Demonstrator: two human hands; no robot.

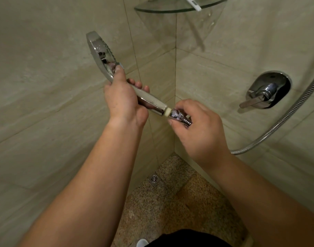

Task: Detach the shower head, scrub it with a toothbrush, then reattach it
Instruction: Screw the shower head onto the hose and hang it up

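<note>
A chrome shower head [101,50] with a long handle slants from upper left down to the centre. My left hand [123,100] is wrapped around the handle. A white threaded end [167,111] shows at the handle's tip, meeting the chrome hose nut [178,116]. My right hand [199,129] pinches that nut between thumb and fingers. The ribbed metal hose [281,122] curves away from behind my right hand up to the right edge. A white toothbrush [192,3] lies on the glass corner shelf [163,10] at the top.
A chrome mixer valve with a lever [267,90] is fixed to the right wall. Beige tiled walls meet in a corner straight ahead. A square floor drain [154,180] sits in the speckled floor below my hands.
</note>
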